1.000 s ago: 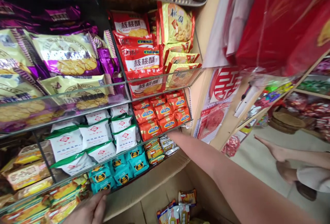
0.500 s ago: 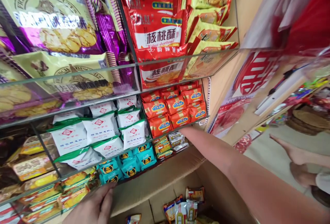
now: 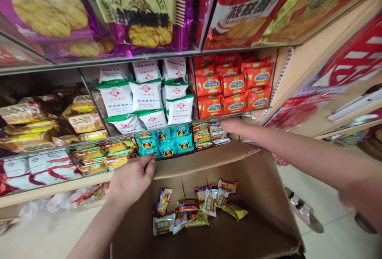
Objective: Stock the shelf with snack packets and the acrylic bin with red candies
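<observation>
My left hand (image 3: pixel 133 177) rests at the near edge of the cardboard box (image 3: pixel 205 161), its fingers curled together below the teal packets (image 3: pixel 168 147); what they hold, if anything, is hidden. My right hand (image 3: pixel 231 125) reaches in at the lowest shelf, beside the small silver packets (image 3: pixel 217 131) and under the red packets (image 3: pixel 232 85); its fingers are hidden. Green-and-white packets (image 3: pixel 146 96) stand left of the red ones. Inside the box lie several loose wrapped snacks (image 3: pixel 210 201), silver, yellow and orange.
Glass dividers and a shelf edge (image 3: pixel 134 58) cross above my hands, with large biscuit bags (image 3: pixel 146 12) behind. Yellow packets (image 3: pixel 92 159) fill the lower left shelf. On the floor at right lies a sandal (image 3: pixel 304 211).
The view has tilted down and shows more of the box and its snacks. My left forearm has come into view. My right hand is still at the lower shelf.
</observation>
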{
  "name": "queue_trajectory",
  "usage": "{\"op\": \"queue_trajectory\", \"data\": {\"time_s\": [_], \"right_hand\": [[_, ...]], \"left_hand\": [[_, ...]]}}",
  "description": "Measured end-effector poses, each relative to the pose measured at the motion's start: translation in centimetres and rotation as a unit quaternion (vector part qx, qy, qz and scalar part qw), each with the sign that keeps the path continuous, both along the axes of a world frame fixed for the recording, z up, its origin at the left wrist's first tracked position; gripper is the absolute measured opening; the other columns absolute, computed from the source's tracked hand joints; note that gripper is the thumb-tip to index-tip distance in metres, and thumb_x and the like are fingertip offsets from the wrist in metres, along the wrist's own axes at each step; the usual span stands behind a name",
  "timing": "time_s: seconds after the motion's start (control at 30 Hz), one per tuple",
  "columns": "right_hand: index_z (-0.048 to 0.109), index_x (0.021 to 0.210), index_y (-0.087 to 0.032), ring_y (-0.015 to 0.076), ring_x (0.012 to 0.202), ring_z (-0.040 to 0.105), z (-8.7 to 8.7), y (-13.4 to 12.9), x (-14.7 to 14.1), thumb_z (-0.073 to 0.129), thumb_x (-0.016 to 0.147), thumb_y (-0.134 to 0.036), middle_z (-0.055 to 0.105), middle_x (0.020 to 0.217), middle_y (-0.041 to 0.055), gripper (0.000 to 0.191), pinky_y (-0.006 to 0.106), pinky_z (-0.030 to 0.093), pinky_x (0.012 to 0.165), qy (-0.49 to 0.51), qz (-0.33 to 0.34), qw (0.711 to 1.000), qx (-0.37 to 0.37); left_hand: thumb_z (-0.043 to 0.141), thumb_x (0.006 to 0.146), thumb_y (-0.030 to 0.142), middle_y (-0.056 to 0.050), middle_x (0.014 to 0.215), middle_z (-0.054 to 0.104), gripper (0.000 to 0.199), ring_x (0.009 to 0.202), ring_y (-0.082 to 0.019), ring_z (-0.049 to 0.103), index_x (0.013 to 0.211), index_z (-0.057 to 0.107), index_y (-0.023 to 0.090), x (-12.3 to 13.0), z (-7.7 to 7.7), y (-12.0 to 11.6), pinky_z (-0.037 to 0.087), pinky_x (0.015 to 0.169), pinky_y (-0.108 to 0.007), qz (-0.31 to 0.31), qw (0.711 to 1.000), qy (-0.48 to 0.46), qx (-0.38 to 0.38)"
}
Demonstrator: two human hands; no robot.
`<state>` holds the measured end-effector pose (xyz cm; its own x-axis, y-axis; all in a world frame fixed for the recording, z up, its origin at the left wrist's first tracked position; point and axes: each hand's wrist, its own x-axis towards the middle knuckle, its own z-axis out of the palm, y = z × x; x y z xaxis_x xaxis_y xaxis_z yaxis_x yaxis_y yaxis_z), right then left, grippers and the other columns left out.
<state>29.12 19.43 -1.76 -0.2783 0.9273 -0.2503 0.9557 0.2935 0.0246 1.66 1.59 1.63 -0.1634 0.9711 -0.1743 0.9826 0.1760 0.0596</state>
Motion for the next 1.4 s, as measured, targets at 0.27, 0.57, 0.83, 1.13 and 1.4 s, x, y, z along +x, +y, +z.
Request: {"op": "queue_trajectory", "data": {"time_s": [0.27, 0.57, 0.83, 1.13, 1.4], "right_hand": [[0.059, 0.083, -0.023, 0.0149, 0.076, 0.052, 6.0, -17.0, -1.8, 0.037, 0.088, -0.027, 0.06, 0.077, 0.0011, 0.023, 0.029, 0.04, 0.077, 0.17, 0.401, 0.895, 0.1], [0.055, 0.102, -0.019, 0.0236, 0.103, 0.043, -14.4, -18.3, -17.5, 0.041, 0.085, -0.027, 0.051, 0.118, 0.0015, 0.024, 0.035, 0.043, 0.07, 0.195, 0.388, 0.899, 0.055], [0.059, 0.088, -0.017, 0.0215, 0.084, 0.052, -13.0, -19.6, -15.3, 0.055, 0.072, -0.021, 0.053, 0.099, 0.0083, 0.017, 0.032, 0.044, 0.063, 0.152, 0.31, 0.938, -0.026], [0.049, 0.11, -0.019, 0.0153, 0.095, 0.049, -3.2, -21.9, -3.9, 0.067, 0.064, -0.034, 0.048, 0.104, 0.0051, 0.052, 0.021, 0.041, 0.082, 0.444, 0.202, 0.868, -0.087], [0.045, 0.116, -0.022, 0.016, 0.109, 0.042, 2.9, -21.3, -1.2, 0.06, 0.07, -0.019, 0.042, 0.117, 0.0059, 0.048, 0.027, 0.035, 0.095, 0.473, 0.212, 0.854, -0.046]], "left_hand": [[0.021, 0.083, 0.041, -0.002, 0.108, 0.064, 0.044, 0.096, -0.028, 0.059, 0.105, 0.057, 0.031, -0.2, 0.1, 0.1, 0.043, 0.073, -0.036, 0.011, 1.0, -0.01, -0.008], [0.023, 0.082, 0.042, -0.004, 0.108, 0.064, 0.044, 0.096, -0.029, 0.059, 0.107, 0.057, 0.029, -0.4, 0.0, 0.3, 0.044, 0.076, -0.038, 0.016, 1.0, -0.02, -0.003], [0.023, 0.082, 0.041, -0.006, 0.107, 0.065, 0.044, 0.095, -0.029, 0.059, 0.107, 0.057, 0.027, 0.0, 0.7, 0.1, 0.044, 0.075, -0.038, 0.019, 0.999, -0.034, 0.007], [0.031, 0.08, 0.044, -0.006, 0.102, 0.065, 0.04, 0.094, -0.027, 0.059, 0.107, 0.056, 0.025, -0.8, -0.5, -0.3, 0.045, 0.078, -0.039, -0.024, 0.983, -0.117, 0.14], [0.048, 0.075, 0.046, -0.002, 0.113, 0.061, 0.041, 0.106, -0.022, 0.053, 0.109, 0.057, 0.024, 6.1, -0.2, -5.6, 0.04, 0.094, -0.034, -0.078, 0.873, -0.481, 0.003]]}}
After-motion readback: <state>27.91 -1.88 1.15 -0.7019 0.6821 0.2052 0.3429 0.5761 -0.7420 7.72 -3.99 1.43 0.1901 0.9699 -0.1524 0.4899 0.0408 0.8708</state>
